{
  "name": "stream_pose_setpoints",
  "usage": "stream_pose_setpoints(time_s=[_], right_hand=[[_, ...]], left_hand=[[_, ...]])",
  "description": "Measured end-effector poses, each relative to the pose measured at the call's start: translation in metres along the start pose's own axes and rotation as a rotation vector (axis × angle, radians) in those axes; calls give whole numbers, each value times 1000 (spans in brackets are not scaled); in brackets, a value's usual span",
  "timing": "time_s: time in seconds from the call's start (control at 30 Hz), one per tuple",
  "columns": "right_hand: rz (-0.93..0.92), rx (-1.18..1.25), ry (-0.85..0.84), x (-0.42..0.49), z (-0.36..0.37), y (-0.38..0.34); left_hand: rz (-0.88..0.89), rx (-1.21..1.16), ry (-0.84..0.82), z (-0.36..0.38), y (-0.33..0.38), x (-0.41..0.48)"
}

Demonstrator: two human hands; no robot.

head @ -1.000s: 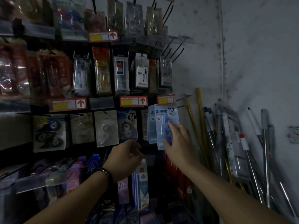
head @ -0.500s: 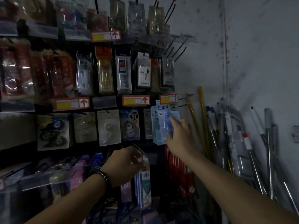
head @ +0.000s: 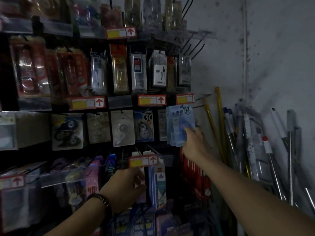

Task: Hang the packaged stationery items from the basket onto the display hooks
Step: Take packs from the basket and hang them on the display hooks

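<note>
A stack of light-blue carded packs (head: pixel 179 123) marked "12" hangs on a hook at the right end of the rack's middle row. My right hand (head: pixel 194 143) reaches up to the stack's lower right corner, fingertips pinching the front pack. My left hand (head: pixel 126 188), with a dark bracelet on the wrist, is curled against the packs of the lower row, just under a red and yellow price tag (head: pixel 144 161); whether it holds anything is hidden. Blue wires of what looks like the basket (head: pixel 136 218) show at the bottom edge, with packs inside.
The black peg rack is full of hanging packs: correction tapes (head: pixel 144 126), compasses (head: pixel 159 70), red packs (head: pixel 30 67). Bare hooks (head: pixel 202 97) stick out at the right end. Several poles and mop handles (head: pixel 247 150) lean against the stained wall on the right.
My right hand has pushed the blue pack back onto the hook against the others. My left hand has dropped lower, below the price tag. The view has shifted slightly.
</note>
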State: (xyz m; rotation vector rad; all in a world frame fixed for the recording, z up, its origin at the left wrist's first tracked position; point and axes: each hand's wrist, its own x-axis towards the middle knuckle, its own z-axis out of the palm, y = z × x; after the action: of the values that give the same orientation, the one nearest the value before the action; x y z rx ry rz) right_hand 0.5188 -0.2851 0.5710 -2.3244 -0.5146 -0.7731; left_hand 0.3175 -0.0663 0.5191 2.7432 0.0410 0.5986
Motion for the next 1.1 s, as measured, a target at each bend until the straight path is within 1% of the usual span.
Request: stream_pose_setpoints(time_s=[0.1,0.2,0.27,0.3,0.33,0.4,0.47,0.5,0.57,0.67,0.7,0.83,0.9,0.97,1.0,1.1], right_hand=[[-23,39,45,-34,8,-7],[-120,136,56,-88,17,-18],[-173,157,42,-127,32,-20],[-197,187,18,-148,43,-20],[-213,233,-23,-171,57,-20],[-228,304,-123,-224,88,-22],[-203,325,-238,-289,129,-23],[-175,336,-330,-328,153,-23],[-85,378,-571,-408,199,-21],[-10,346,-832,-508,254,-15],[30,334,-898,-533,265,-13],[90,256,-1088,-613,320,1],[80,169,-1231,-643,349,12],[73,63,-1315,-666,373,23],[91,19,-1327,-673,380,26],[180,-110,-1275,-692,402,40]], left_hand=[[-36,16,-57,17,-23,-36],[-54,47,-93,45,-56,-80],[-99,77,-169,68,-80,-113],[-115,56,-212,79,-91,-130],[-148,49,-255,91,-102,-150],[-219,33,-289,118,-118,-193],[-292,53,-359,152,-141,-244],[-326,36,-408,170,-151,-270],[-417,4,-489,203,-173,-320],[-567,27,-544,232,-203,-385],[-579,30,-552,240,-214,-403],[-708,10,-646,269,-249,-459],[-777,-17,-685,290,-263,-480],[-813,-65,-703,310,-269,-495],[-829,-93,-720,319,-269,-500],[-837,-154,-823,345,-269,-504]])
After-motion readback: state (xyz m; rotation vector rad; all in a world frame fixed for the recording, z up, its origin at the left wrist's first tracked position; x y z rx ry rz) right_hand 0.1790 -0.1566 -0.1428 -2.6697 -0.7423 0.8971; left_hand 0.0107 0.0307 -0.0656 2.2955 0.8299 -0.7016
